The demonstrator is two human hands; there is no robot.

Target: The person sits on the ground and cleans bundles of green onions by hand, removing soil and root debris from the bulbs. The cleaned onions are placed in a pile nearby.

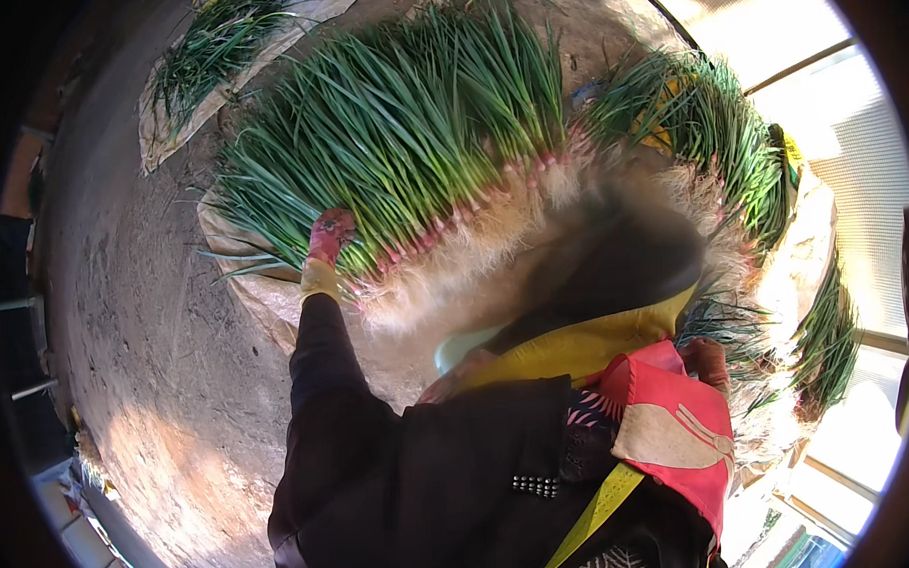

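Observation:
A wide row of green onions (389, 136), with pinkish bases and pale roots, lies in front of me on the ground. My left hand (332, 232), in a patterned pink glove, rests at the row's left end among the lower stalks; whether its fingers close on any cannot be told. At the right, beside the red cloth (676, 404) over my dark clothing, my right hand (705, 361) is partly hidden, near more onion leaves; its fingers cannot be made out. A yellow cloth (592, 347) crosses my lap, below a blurred dark shape.
More green onions (750, 146) are heaped along the right side by a translucent wall (862, 142). Another pile (214, 52) lies on a sheet at the upper left. Bare earth floor (155, 309) stretches along the left. A pale rounded object (460, 347) shows by my lap.

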